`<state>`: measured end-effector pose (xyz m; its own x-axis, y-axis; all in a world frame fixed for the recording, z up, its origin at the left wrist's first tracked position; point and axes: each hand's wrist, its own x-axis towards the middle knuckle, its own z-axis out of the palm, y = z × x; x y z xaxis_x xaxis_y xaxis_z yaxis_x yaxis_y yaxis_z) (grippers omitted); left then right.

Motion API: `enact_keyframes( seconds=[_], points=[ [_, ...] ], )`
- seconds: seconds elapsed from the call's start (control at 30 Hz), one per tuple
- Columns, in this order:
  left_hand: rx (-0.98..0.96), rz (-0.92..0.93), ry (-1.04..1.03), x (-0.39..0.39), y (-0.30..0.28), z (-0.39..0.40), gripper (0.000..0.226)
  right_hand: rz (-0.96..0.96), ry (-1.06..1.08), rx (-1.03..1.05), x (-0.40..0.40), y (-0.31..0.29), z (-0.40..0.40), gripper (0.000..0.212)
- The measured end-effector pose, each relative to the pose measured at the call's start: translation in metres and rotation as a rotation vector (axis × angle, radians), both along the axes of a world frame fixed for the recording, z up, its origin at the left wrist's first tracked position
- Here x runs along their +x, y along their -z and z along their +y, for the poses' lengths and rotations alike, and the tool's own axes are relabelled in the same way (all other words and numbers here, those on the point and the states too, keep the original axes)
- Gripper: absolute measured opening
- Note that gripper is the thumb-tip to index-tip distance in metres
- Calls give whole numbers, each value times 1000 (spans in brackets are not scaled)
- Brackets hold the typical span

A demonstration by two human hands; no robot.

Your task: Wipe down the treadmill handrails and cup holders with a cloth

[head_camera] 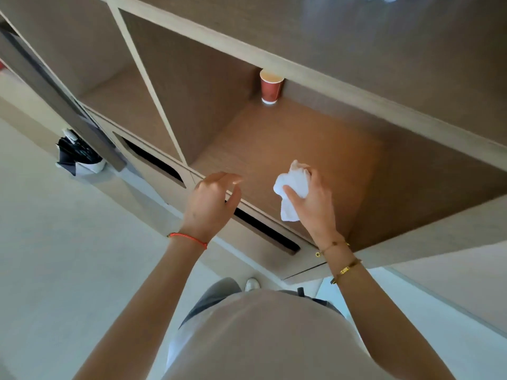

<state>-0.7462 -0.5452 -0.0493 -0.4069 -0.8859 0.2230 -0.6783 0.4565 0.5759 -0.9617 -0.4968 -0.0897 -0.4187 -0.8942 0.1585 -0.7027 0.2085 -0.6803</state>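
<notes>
My right hand [315, 204] grips a crumpled white cloth [292, 187] above the front of a brown wooden shelf [274, 144]. My left hand [212, 200] hovers beside it at the shelf's front edge, fingers loosely curled and holding nothing. No treadmill, handrail or cup holder is in view.
A red paper cup [270, 87] stands at the back of the shelf compartment. Below the shelf edge are dark slot openings [263, 229] in the cabinet front. A bin with a black liner [79, 156] sits on the pale floor to the left. Another compartment lies left of a divider.
</notes>
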Motion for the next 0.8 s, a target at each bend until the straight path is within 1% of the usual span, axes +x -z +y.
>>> enact_keyframes(
  seconds=[0.17, 0.27, 0.4, 0.67, 0.8],
  points=[
    [9, -52, 98, -14, 25, -37, 24, 23, 44, -6, -10, 24, -25, 49],
    [2, -107, 168, -19, 41, -57, 25, 25, 102, -25, -10, 39, -34, 51],
    [-13, -173, 245, -22, 61, -82, 24, 51, 196, 9, -8, 56, -37, 52],
    [38, -234, 360, -23, 87, -109, 26, 58, 349, 75, 7, 68, -37, 60],
    [52, -235, 422, -23, 81, -116, 27, 128, 385, 105, 11, 61, -31, 64]
  ],
)
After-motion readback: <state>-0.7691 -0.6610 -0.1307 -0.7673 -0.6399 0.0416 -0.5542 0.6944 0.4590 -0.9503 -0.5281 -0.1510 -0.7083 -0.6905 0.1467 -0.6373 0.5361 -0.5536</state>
